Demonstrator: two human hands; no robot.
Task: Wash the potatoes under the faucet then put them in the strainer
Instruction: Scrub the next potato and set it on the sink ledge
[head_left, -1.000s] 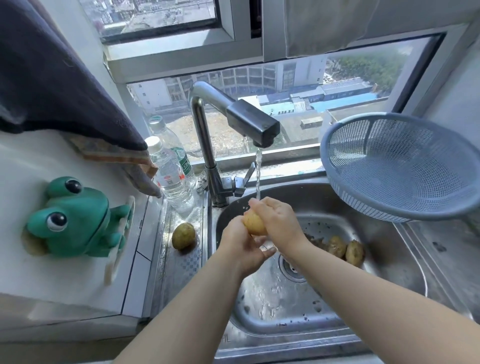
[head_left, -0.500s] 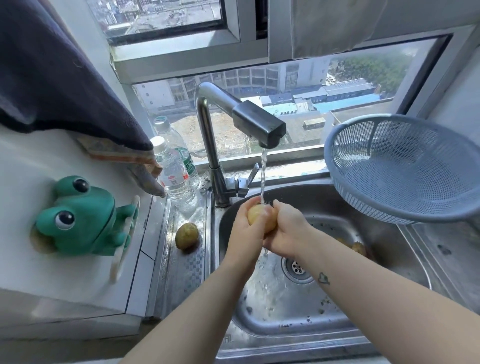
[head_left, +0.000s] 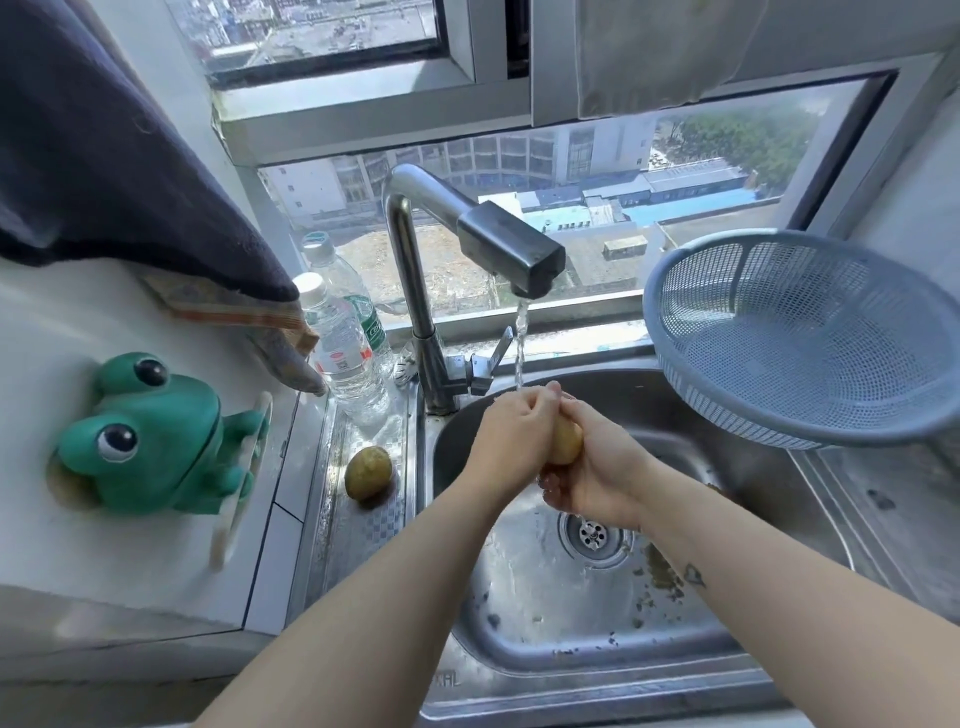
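A yellow potato (head_left: 566, 441) is clasped between both my hands over the steel sink (head_left: 753, 657). My left hand (head_left: 514, 434) curls around its left side and my right hand (head_left: 597, 467) cups it from below and the right. Water runs from the faucet (head_left: 511, 247) onto my hands. The blue strainer (head_left: 800, 338) sits tilted at the sink's right rim and holds nothing. A second potato (head_left: 368, 472) lies on the drainboard to the left of the basin. My right forearm hides the potatoes lying in the basin.
Two plastic bottles (head_left: 343, 345) stand left of the faucet base. A green frog toy (head_left: 156, 436) sits on the white counter at the left. Dark cloth (head_left: 104, 156) hangs above it. Dirt specks lie around the drain (head_left: 592, 532).
My hands have turned the potato under the stream; my right hand has slid lower, beneath it. My right forearm now covers the potatoes in the basin.
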